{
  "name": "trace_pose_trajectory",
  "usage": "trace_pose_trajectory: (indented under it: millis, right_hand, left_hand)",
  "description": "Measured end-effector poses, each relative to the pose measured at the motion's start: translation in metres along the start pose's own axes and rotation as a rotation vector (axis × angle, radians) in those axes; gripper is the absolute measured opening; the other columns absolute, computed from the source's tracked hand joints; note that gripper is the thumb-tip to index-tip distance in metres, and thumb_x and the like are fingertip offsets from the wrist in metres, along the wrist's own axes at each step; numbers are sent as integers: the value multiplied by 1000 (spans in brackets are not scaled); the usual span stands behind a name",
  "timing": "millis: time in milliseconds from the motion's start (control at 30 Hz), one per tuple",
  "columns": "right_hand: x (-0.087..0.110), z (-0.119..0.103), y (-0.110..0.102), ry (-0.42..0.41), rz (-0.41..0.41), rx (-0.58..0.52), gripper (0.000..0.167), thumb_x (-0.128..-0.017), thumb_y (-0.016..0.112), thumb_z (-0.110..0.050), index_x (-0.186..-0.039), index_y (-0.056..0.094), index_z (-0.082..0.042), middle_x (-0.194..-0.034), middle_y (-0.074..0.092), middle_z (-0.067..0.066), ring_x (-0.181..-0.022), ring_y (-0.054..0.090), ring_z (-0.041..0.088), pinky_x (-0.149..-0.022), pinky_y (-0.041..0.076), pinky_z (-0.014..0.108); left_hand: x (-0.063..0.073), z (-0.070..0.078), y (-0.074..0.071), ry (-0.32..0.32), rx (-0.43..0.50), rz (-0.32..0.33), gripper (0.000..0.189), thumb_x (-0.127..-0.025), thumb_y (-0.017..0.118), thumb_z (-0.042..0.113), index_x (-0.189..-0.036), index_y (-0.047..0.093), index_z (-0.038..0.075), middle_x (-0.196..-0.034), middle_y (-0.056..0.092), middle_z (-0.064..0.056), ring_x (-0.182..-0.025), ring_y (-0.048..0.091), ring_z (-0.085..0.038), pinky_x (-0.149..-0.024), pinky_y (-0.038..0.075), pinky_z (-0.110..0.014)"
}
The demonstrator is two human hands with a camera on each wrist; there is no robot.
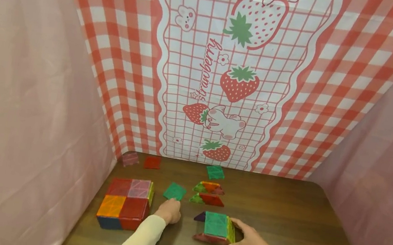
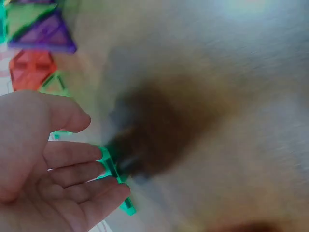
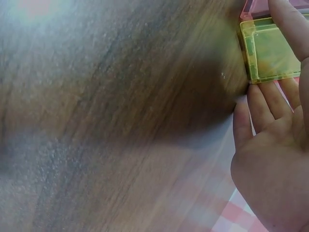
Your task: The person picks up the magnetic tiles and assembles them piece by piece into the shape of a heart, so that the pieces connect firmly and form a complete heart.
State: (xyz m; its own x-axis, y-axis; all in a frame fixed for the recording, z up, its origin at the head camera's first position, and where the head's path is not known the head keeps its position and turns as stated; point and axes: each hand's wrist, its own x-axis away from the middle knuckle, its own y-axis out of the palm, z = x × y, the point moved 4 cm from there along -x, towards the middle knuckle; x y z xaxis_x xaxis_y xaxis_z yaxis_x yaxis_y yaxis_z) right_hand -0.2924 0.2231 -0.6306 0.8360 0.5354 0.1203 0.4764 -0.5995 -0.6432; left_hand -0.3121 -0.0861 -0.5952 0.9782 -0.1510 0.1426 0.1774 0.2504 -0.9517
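Observation:
My left hand point(image 1: 170, 211) reaches to a green square magnetic tile point(image 1: 175, 191) lying on the table. In the left wrist view its fingertips touch the edge of that tile point(image 2: 116, 179), thumb held apart. My right hand point(image 1: 250, 238) holds the right side of a small magnetic-tile box, thumb at the front corner and fingers at the back. This box has a green square top point(image 1: 215, 224), a yellow right side point(image 1: 231, 230), a red front piece point(image 1: 211, 239) and a purple triangle point(image 1: 200, 216) at its left. In the right wrist view, fingers lie along the yellow tile point(image 3: 275, 50).
A larger magnetic-tile block point(image 1: 125, 204) in red, pink, orange and blue stands at left. Two rows of flat tiles point(image 1: 207, 199) lie behind the small box. Farther back are a green tile point(image 1: 215, 172), a red tile point(image 1: 152, 162) and a pink tile point(image 1: 130, 159). Curtains enclose the table.

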Motion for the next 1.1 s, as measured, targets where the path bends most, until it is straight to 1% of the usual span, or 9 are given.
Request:
trace_pose_trajectory:
  millis: [200,300,433,533,633,733,867,1000,1100]
  right_hand:
    - [-1,1,-1,-10,24,11,98,-75,90,-37,-151,41,0,-150,48,28,-138,44,50,-110,34,69]
    - [-1,0,-1,-21,26,28,98,-74,91,-36,-150,41,2,-149,49,29,-138,44,50,-110,33,69]
    - [1,-1,-1,-13,14,19,97,-74,91,-34,-150,41,2,-148,49,29,-138,44,50,-110,32,70]
    - [1,-3,-1,-5,10,10,97,-74,91,-34,-150,41,2,-148,49,29,-138,44,50,-110,32,69]
    - [2,-4,0,1,3,3,97,-75,90,-34,-151,40,1,-149,49,29,-139,43,50,-110,32,69]
    - [1,-2,2,7,-1,10,97,-75,90,-35,-151,41,0,-149,49,28,-139,44,49,-110,33,69]
    - [1,-2,2,3,5,18,98,-74,91,-36,-150,42,0,-148,51,27,-138,45,48,-111,33,68]
    - [0,-3,0,8,13,6,98,-73,92,-34,-150,42,0,-149,50,28,-139,43,49,-111,31,69]
    - [2,-2,1,24,12,1,98,-73,92,-34,-150,42,-1,-149,49,28,-139,42,50,-111,30,70]
  left_hand:
    - [18,3,8,43,-28,94,10,-82,64,5,-75,70,1,-89,74,-14,-85,72,-30,-75,59,-43]
    - [27,5,9,76,-54,193,13,-83,67,7,-72,70,2,-82,73,-14,-78,72,-31,-67,59,-44]
    - [31,3,9,80,-92,298,15,-84,75,15,-87,72,1,-92,69,-19,-85,68,-35,-71,58,-46]
    - [23,-5,10,45,-36,250,38,-89,76,22,-120,67,1,-127,57,-29,-117,58,-45,-91,54,-53]
    - [15,-13,11,2,44,139,54,-95,71,28,-143,55,9,-148,40,-33,-136,41,-51,-104,45,-60]
    - [11,-18,14,-15,42,81,58,-95,70,32,-148,52,15,-144,44,-30,-133,44,-48,-103,44,-61]
    - [12,-19,16,2,-6,91,57,-93,73,32,-144,56,16,-129,53,-25,-118,52,-42,-95,47,-58]
    - [15,-14,15,63,23,53,67,-85,77,30,-146,55,17,-129,51,-23,-119,51,-41,-93,50,-57]
    - [17,-8,12,126,114,-1,77,-78,81,28,-148,52,17,-128,48,-19,-119,51,-39,-87,54,-54]
